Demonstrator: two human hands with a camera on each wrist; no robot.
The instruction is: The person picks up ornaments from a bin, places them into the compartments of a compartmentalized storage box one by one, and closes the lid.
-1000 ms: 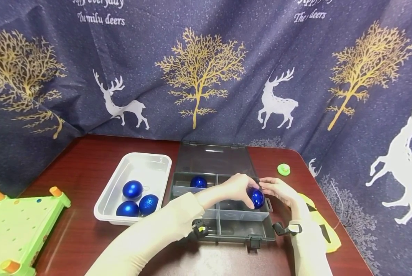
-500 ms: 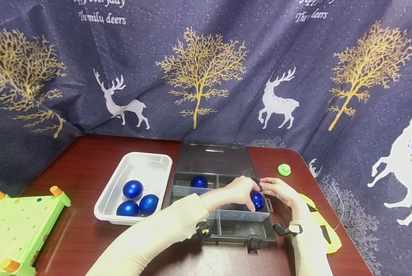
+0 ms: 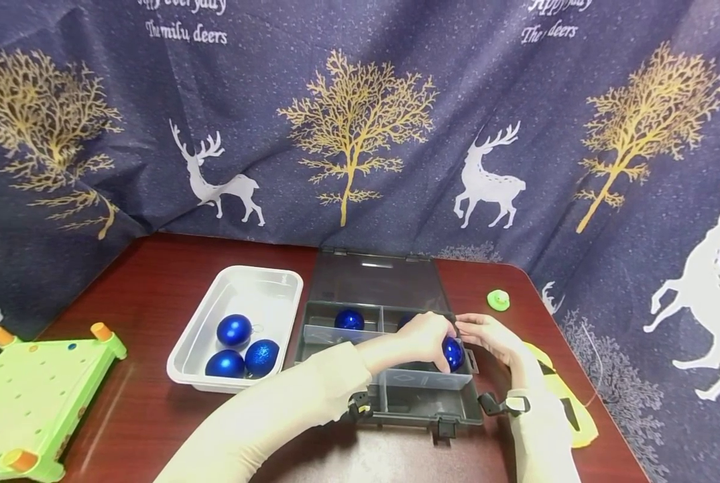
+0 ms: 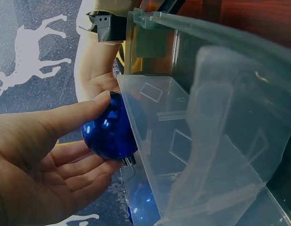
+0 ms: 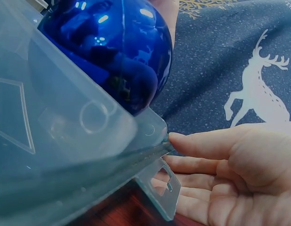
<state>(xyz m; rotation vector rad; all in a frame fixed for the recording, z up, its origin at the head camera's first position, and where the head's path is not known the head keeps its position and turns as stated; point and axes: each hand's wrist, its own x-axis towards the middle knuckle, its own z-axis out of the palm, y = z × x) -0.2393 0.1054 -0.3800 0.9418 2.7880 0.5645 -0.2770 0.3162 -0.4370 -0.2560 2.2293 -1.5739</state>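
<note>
A shiny blue Christmas ball (image 3: 453,354) is at the right end of a translucent grey divided box (image 3: 423,400). My left hand (image 3: 423,342) holds it with thumb and fingers around it. In the left wrist view, the ball's metal cap (image 4: 128,161) faces away from the thumb, beside a clear divider (image 4: 159,117). At the box's right rim, my right hand (image 3: 489,335) grips the edge, thumb at the corner and fingers by the side tab (image 5: 166,193). One blue ball (image 3: 349,319) sits in the rear left compartment. Another (image 3: 405,320), partly hidden by my left hand, lies rear right.
Left of the box, a white tray (image 3: 257,288) contains three blue balls. The box's dark lid (image 3: 378,278) lies open behind it. A green duck (image 3: 498,300) and a yellow item (image 3: 568,402) are at right. A green pegged stand (image 3: 40,396) occupies the left.
My left hand has shifted slightly right and down with the ball, lowering it at the box's right end. A ball in the rear right compartment now shows. My right hand stays at the rim.
</note>
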